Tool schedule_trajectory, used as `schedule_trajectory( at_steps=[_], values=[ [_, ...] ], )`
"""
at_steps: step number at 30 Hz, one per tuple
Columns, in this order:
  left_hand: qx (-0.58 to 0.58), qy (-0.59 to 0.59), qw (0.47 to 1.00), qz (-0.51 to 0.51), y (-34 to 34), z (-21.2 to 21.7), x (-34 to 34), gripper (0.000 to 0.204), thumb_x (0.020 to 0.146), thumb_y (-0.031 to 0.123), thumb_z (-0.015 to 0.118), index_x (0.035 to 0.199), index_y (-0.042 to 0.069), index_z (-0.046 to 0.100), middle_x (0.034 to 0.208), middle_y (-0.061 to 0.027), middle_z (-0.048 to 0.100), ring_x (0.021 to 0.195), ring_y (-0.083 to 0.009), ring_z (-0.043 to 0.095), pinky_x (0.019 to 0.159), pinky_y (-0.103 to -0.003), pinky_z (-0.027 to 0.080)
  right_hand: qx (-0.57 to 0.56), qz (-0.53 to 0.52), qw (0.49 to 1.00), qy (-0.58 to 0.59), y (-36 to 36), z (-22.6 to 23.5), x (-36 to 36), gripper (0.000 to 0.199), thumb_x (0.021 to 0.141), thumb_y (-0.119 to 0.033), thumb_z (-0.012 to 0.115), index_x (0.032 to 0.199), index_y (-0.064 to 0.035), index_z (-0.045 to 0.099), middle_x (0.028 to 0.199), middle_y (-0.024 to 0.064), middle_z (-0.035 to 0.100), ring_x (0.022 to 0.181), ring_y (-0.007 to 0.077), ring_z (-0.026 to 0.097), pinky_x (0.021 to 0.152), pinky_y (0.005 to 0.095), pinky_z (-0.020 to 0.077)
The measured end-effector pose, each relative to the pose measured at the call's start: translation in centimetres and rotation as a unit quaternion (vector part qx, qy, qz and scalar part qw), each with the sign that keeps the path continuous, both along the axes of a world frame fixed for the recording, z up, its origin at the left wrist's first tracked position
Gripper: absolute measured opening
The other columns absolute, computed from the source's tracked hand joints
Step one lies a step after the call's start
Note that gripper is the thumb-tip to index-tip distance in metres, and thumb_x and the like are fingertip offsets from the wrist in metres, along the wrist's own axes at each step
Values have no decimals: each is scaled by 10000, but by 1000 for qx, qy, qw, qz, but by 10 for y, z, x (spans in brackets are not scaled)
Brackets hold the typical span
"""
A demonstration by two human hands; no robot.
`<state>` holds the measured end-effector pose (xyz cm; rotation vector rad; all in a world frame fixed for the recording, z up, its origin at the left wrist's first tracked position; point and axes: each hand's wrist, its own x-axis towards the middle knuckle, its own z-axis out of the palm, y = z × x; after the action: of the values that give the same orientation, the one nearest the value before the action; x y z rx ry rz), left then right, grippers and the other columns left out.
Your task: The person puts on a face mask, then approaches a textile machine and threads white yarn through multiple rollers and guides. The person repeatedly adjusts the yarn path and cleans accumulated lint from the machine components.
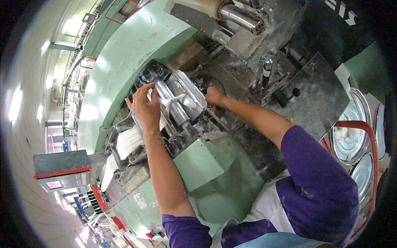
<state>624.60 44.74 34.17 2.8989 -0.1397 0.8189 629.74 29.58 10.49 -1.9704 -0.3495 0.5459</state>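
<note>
My left hand [145, 108] is over the rollers of a green textile machine, fingers curved but apart, thumb and forefinger at the upper end of a shiny metal roller [175, 108]. Close to that thumb, a white fibre strand [175, 99] crosses the roller onto a bright metal guide plate [190, 90]. My right hand [214, 97] is closed at the right edge of this plate; its fingertips and anything in them are hidden. Below my left hand, a broad band of white fibre [131, 141] runs into the rollers.
A curved green cover [124, 53] rises at the left, and a green housing [206, 159] stands nearest me. A control box with a screen [62, 173] sticks out at left. Right are a dark metal plate [310, 99], a brown belt [370, 136] and round cans [351, 128].
</note>
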Motion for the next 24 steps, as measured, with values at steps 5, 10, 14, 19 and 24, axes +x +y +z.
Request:
schedule_trajectory(
  at_steps=[5, 10, 14, 19, 24],
  values=[
    [-13, 4, 1000, -3, 3, 0, 0, 166, 791, 150, 650, 952, 185, 665, 974, -5, 654, 1013, -214, 574, 1064, -582, 151, -96, -56, 986, -120, -11, 25, -3, 220, 741, -164, 580, 806, 44, 611, 711, 203, 613, 709, 338, 632, 670, 413, 508],
    [-30, 13, 999, 12, 6, 1, -1, 172, 787, 155, 651, 956, 180, 669, 958, -16, 659, 1002, -220, 580, 1059, -574, 172, -24, -154, 984, -82, -23, 44, -20, 356, 825, -185, 584, 1093, 34, 503, 945, 210, 617, 940, 354, 609, 815, 418, 475],
    [-34, -31, 999, -25, 14, -6, 1, 163, 779, 171, 652, 939, 181, 676, 952, -21, 662, 997, -230, 586, 1030, -554, 229, 208, -108, 959, -161, -101, 79, -113, 327, 852, -133, 589, 1156, -43, 510, 1031, 142, 621, 905, 329, 599, 793, 417, 472],
    [-56, -34, 998, -20, 11, -14, 4, 181, 780, 162, 641, 951, 192, 691, 964, -29, 675, 978, -227, 599, 1018, -526, 230, 108, -423, 811, -389, -257, 70, -145, 130, 903, -156, 523, 945, -33, 517, 994, 118, 534, 902, 221, 506, 824, 347, 409],
    [-17, 50, 991, -124, -67, 20, -27, 234, 703, 134, 622, 927, 146, 687, 924, -45, 651, 954, -254, 590, 1044, -576, 195, 90, -284, 934, -195, -278, 20, -119, 274, 915, -287, 536, 963, -18, 565, 894, 97, 586, 834, 231, 555, 762, 367, 445]
  ],
)
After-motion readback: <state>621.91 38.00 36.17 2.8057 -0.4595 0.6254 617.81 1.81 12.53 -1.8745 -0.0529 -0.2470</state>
